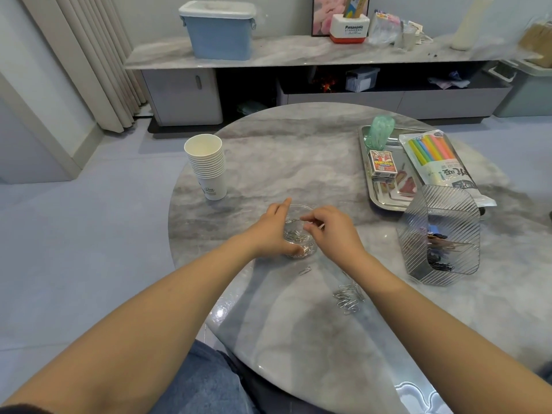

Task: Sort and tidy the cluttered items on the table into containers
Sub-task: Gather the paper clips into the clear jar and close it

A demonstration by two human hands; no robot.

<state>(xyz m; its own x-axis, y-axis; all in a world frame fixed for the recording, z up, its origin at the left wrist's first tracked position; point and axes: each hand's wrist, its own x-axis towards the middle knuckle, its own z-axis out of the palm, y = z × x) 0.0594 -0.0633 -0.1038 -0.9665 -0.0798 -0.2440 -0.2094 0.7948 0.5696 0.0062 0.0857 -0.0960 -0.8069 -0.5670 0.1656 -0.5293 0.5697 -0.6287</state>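
Two bare forearms extend from the 6 o'clock edge of the round marble tabletop [298,150] toward its centre. Nearest the person, at about 5 o'clock from the centre, a loose pile of silver paper clips [348,297] lies on the tabletop beside the right forearm. A single paper clip [305,270] lies apart from the pile, at its 10 o'clock, just short of a small clear cup [300,231].

The left hand [270,231] grips the clear cup from its 9 o'clock side, thumb curled against the near wall and fingers around the far rim. Further paper clips lie in the bottom of the cup. The right hand [331,230] is over the cup's 3 o'clock rim, thumb and forefinger pinched together; a thin silver item appears between the fingertips, but it is too small to identify with certainty.

At 3 o'clock from the cup stands a ribbed clear container [442,213] holding dark binder clips. Beyond it, at 1 o'clock, a metal tray [366,144] carries a card box [382,164], a green roll [380,131] and a pack of coloured straws [433,153]. At 11 o'clock stands a stack of paper cups [207,165].
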